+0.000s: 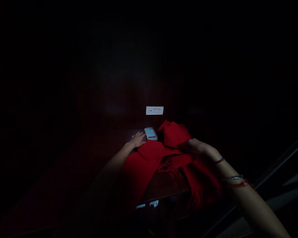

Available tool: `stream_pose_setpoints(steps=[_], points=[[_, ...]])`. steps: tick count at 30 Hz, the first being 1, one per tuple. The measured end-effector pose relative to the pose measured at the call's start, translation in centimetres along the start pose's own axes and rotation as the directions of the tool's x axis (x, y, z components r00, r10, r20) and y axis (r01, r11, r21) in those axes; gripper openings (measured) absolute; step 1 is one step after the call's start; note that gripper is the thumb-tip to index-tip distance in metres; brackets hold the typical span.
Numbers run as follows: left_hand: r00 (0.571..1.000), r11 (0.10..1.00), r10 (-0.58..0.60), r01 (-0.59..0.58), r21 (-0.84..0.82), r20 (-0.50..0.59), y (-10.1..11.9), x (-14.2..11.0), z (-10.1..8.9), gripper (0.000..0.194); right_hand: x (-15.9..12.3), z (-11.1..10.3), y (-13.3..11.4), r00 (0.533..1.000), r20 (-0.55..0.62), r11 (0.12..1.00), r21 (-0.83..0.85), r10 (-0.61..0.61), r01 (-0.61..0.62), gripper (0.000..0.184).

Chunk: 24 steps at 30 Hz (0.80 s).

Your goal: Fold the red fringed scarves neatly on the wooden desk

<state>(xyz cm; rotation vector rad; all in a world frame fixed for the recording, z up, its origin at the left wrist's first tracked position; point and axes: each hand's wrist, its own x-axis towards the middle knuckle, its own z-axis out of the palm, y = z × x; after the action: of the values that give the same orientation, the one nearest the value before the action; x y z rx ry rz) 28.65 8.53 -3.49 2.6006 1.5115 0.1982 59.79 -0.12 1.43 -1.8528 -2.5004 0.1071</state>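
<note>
A red fringed scarf (155,150) lies bunched across a dark wooden table, and parts of it hang over the front edge. My right hand (195,145) is closed on the scarf at its right side, its fingertips partly lost in the folds and slightly blurred. My left hand (137,140) lies flat with fingers stretched out at the scarf's left edge. Just beyond those fingertips rests a phone (150,133) with a lit screen. Tassels of the scarf spread over the table between the two hands.
A white socket panel (154,110) is on the dark wall behind the phone. The dark tabletop (161,185) ends at a front edge, with pale objects (154,203) beneath it. Deep shadow covers most of the surroundings.
</note>
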Motion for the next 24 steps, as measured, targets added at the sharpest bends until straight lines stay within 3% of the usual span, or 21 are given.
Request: stream_pose_setpoints(steps=[2,3,6,8,10,12,14,16,18,21,24], points=[[0.998,0.999,0.034,-0.033,-0.018,0.060,0.3,1.6,0.7,0.052,-0.7,-0.4,1.0,0.986,0.154,0.998,-0.010,0.068,-0.067,0.033],[0.994,0.998,0.057,-0.055,-0.025,0.089,0.3,2.0,1.1,0.047,-0.9,-0.1,1.3,0.980,0.174,0.995,-0.010,0.099,-0.099,0.043],[0.986,0.993,0.117,-0.116,-0.016,0.122,-0.4,2.2,2.0,0.029,-0.2,1.8,1.1,0.980,-0.039,0.979,0.076,0.194,-0.190,0.076],[0.989,0.993,0.112,-0.114,0.023,0.092,-1.2,1.9,1.8,0.025,1.3,3.5,-0.1,0.951,-0.184,0.966,0.112,0.249,-0.231,0.087],[0.998,0.995,0.064,-0.065,0.077,0.021,-2.1,1.5,1.0,0.023,3.1,4.7,-1.5,0.930,-0.230,0.958,0.082,0.287,-0.275,0.085],[0.997,0.991,-0.011,0.020,0.129,-0.074,-3.2,1.1,0.0,0.029,4.7,4.9,-2.9,0.938,-0.231,0.966,0.039,0.259,-0.257,0.069],[0.985,0.980,-0.084,0.109,0.168,-0.152,-4.2,0.5,-0.8,0.035,5.6,4.3,-3.7,0.950,-0.267,0.987,0.025,0.162,-0.162,0.050],[0.969,0.963,-0.152,0.190,0.194,-0.193,-4.9,-0.2,-0.8,0.036,5.4,3.8,-4.1,0.939,-0.333,0.997,0.041,0.081,-0.072,0.043],[0.952,0.943,-0.208,0.257,0.211,-0.226,-4.9,-1.0,0.2,0.036,4.2,4.2,-4.3,0.931,-0.356,0.996,0.063,0.084,-0.066,0.047],[0.957,0.955,-0.146,0.202,0.216,-0.252,-4.0,-2.1,3.0,0.047,1.3,6.6,-4.5,0.967,-0.223,0.992,0.068,0.121,-0.108,0.071],[0.995,0.987,-0.034,0.048,0.156,-0.090,-3.5,-3.3,5.9,0.060,-0.8,7.9,-4.2,0.995,-0.080,0.994,0.090,0.063,-0.056,0.058]])
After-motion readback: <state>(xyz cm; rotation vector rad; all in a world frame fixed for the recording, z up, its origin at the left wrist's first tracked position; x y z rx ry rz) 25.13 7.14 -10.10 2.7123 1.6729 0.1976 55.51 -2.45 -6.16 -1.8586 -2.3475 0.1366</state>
